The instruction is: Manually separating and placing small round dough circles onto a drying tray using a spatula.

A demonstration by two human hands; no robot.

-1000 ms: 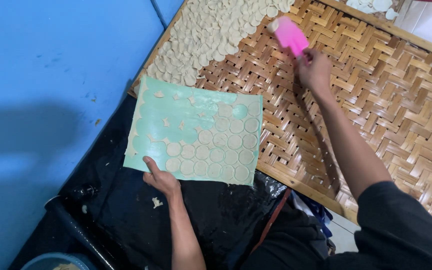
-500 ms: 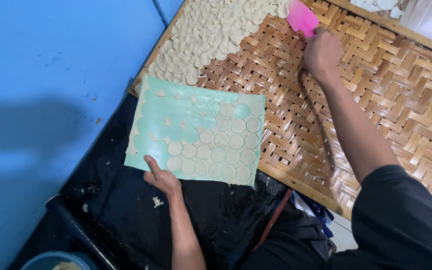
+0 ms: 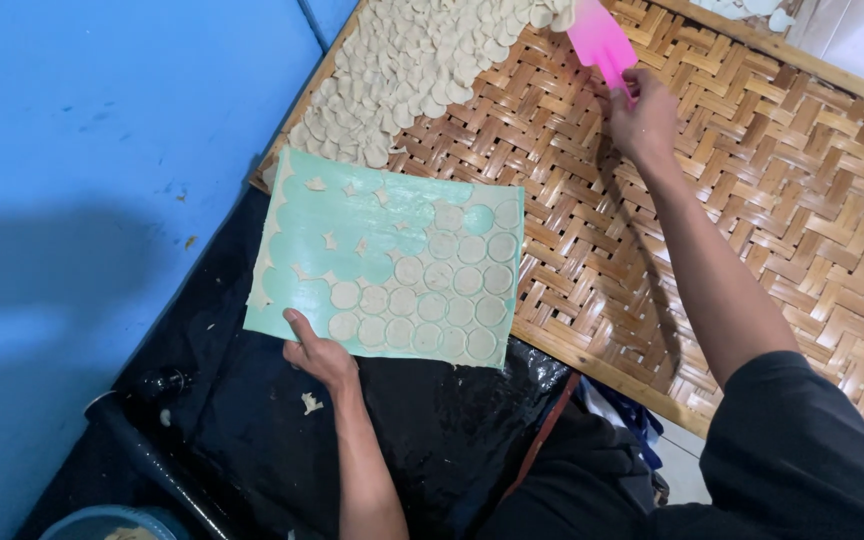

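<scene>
Two hands at work, well apart. Left hand [image 3: 320,352] pressed on near edge of mint-green sheet [image 3: 392,262], thumb on top, other fingers underneath & hidden; sheet lay partly on black plastic-covered worktop [image 3: 252,430], partly over woven bamboo tray [image 3: 752,170]. Cut dough rounds [image 3: 442,290] sat in rows on sheet's right half; left half mostly bare, w/ scraps. Right hand [image 3: 642,115] reached far up tray, fingers closed round handle of pink scraper [image 3: 600,40], blade at edge of piled dough discs [image 3: 412,70]. Judged best: kept scraper blade low & flat against weave, nudged discs gently w/o folding; held sheet steady so rounds stayed put.
</scene>
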